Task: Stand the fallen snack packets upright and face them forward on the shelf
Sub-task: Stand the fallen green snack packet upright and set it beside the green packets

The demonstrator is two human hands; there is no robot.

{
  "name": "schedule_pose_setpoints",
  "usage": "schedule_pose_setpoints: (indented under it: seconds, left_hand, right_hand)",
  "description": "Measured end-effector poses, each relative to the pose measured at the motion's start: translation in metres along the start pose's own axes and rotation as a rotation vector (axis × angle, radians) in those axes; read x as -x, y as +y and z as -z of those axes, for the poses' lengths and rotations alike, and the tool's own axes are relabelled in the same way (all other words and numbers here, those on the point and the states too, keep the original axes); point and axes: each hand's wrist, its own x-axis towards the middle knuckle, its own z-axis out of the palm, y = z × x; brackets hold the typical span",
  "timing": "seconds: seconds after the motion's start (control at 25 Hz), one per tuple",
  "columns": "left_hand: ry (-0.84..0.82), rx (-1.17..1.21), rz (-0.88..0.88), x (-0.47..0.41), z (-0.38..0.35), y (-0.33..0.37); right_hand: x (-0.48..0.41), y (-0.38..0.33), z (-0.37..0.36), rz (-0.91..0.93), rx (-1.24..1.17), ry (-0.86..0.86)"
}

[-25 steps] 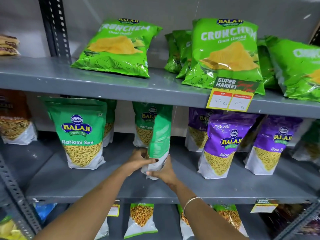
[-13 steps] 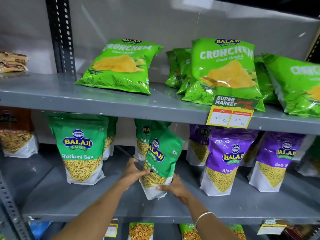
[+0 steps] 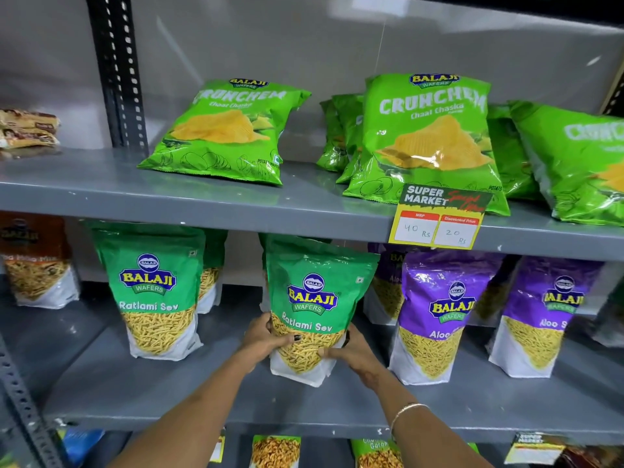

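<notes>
A green Ratlami Sev packet [image 3: 315,298] stands upright on the grey middle shelf [image 3: 169,396], its label facing me. My left hand [image 3: 261,339] grips its lower left side and my right hand [image 3: 351,352] holds its lower right corner. Another green Ratlami Sev packet [image 3: 155,292] stands upright to the left. Two purple Aloo Sev packets [image 3: 439,312] [image 3: 540,319] stand to the right. On the upper shelf, a green Crunchem chips bag [image 3: 223,133] lies back on its own.
More Crunchem bags [image 3: 429,136] lean in a group on the upper shelf behind a yellow price tag [image 3: 439,217]. An orange packet [image 3: 33,261] stands at the far left. A slotted upright post [image 3: 116,69] rises at the back left. More packets sit on the shelf below.
The green packet has turned from edge-on to label-forward and now stands on the shelf. Both hands have stayed at its base. The camera view has tilted upward.
</notes>
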Motion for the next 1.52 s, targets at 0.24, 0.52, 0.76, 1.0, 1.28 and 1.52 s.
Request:
schedule_pose_setpoints:
  seconds: [0.24,0.52,0.76,1.0,1.28,1.52]
  left_hand:
    - [0.132,-0.242,0.087,-0.012,-0.007,-0.017]
    - [0.053,-0.173,0.389,0.019,0.071,-0.025]
    - [0.244,-0.024,0.353,-0.007,0.219,-0.088]
    - [0.206,-0.062,0.054,-0.021,0.265,-0.105]
    - [0.161,0.029,0.045,-0.012,0.263,-0.126]
    - [0.123,-0.086,0.049,0.041,0.265,-0.118]
  right_hand:
    - [-0.005,-0.009,0.002,-0.001,0.008,-0.034]
    - [0.008,-0.054,-0.001,-0.573,0.609,-0.387]
    - [-0.005,-0.105,-0.166,-0.458,0.720,-0.650]
    - [-0.028,-0.081,-0.271,-0.147,0.111,-0.232]
    - [0.000,-0.080,-0.290,-0.080,-0.005,0.054]
    - [0.037,-0.067,-0.292,-0.076,0.231,0.134]
